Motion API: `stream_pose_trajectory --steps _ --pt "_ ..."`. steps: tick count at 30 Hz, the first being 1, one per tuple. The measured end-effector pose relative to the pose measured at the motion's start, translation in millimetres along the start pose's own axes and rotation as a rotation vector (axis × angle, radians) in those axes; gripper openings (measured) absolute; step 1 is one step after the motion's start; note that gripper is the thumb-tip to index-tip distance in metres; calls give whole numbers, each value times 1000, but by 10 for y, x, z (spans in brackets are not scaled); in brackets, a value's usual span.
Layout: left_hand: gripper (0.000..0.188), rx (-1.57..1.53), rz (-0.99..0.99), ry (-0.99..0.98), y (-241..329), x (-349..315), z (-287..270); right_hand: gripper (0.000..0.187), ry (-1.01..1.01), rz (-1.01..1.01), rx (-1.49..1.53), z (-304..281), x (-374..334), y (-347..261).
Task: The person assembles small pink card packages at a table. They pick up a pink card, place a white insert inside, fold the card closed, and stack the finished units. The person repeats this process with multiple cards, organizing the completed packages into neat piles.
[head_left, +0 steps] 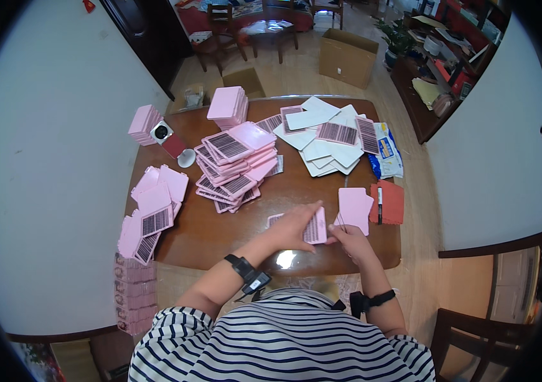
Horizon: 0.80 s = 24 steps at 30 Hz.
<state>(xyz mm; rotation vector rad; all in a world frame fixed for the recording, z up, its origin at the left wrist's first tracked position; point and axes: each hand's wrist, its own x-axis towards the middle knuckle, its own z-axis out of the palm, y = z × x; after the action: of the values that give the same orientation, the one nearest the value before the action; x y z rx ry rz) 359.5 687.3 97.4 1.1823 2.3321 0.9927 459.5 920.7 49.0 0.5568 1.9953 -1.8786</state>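
Note:
A pink lash tray (315,226) with rows of dark lashes lies near the table's front edge. My left hand (291,229) spans it, fingers at its far edge and thumb at its near edge. My right hand (350,242) is closed at the tray's right side, with thin dark tweezers (341,220) standing out of it. Part of the tray is hidden under my left hand. Just beyond my right hand lie flat pink cards (354,207). Left of my left hand rises a leaning pile of open pink lash cases (236,167).
White sheets (325,141) with lash strips spread over the far right. A blue-and-white packet (387,153) and red cards (390,202) with a pen line the right edge. More pink cases (155,198) overhang the left edge, near a small stand-mounted device (168,137).

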Motion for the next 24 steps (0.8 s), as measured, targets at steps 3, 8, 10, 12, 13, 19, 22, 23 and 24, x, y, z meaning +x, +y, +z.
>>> stream_pose_trajectory --steps 3,8,10,12,13,19,22,23,24 --pt "123 79 90 -34 14 14 -56 15 -10 -121 -77 284 222 -58" --pt "80 98 61 318 -697 -115 -671 20 91 -145 -211 108 145 218" --pt "58 19 -310 597 -1255 -99 -1125 19 115 -123 -32 2 53 336" --pt "47 378 -455 728 -1839 -151 -1646 17 188 -41 -5 -88 -3 409" --pt "44 409 -474 732 -2101 -153 -1891 16 250 43 22 -82 -28 444" --pt "30 507 -780 239 -3151 383 -2635 10 308 6 92 92 -208 499" --pt "28 570 -847 176 -3463 597 -2636 11 329 15 118 250 -359 524" --pt "27 583 -859 201 -3532 636 -2613 11 349 44 107 292 -405 542" --pt "27 599 -875 211 -3579 655 -2575 11 358 75 109 322 -453 565"
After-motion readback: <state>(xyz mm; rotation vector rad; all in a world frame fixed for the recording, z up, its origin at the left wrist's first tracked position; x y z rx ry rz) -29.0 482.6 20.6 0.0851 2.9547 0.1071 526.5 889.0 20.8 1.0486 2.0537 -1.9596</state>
